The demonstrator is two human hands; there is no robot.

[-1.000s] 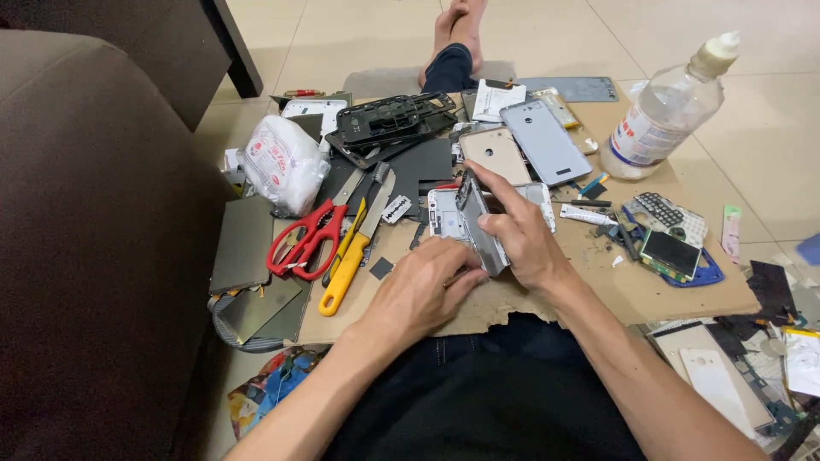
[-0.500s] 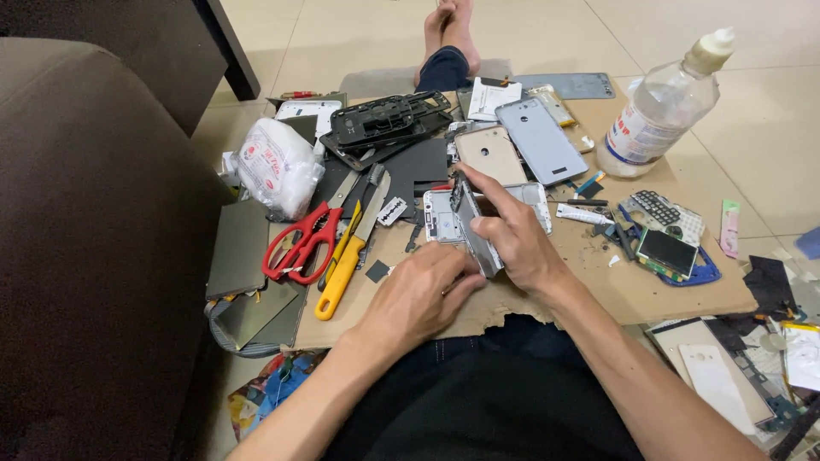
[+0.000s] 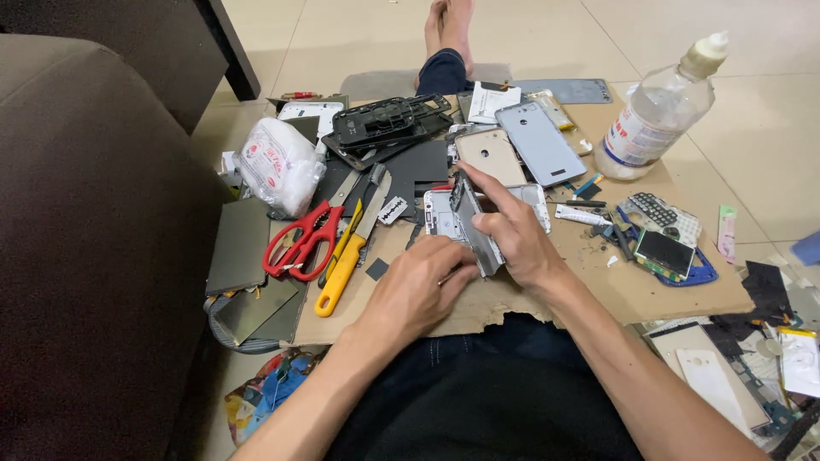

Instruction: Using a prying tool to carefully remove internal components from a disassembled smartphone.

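Note:
My right hand [image 3: 511,232] grips a grey phone frame [image 3: 475,224], stood on edge above the cardboard sheet [image 3: 598,282] on my lap. My left hand [image 3: 416,288] is curled just below and left of it, fingertips against the frame's lower end. What the left fingers pinch, if anything, is hidden. A second silver phone body [image 3: 437,213] lies flat behind the frame.
Red scissors [image 3: 301,241] and a yellow-handled knife [image 3: 348,256] lie left. Phone back covers [image 3: 540,143], black frames [image 3: 384,124], a white wipe pack [image 3: 278,162], a clear liquid bottle [image 3: 653,111] and a small keypad phone [image 3: 664,248] crowd the cardboard. A brown sofa [image 3: 77,256] stands on the left.
The hands stay on the phone frame with only slight shifts; the left fingers have closed in nearer its lower end. The view has drifted a little.

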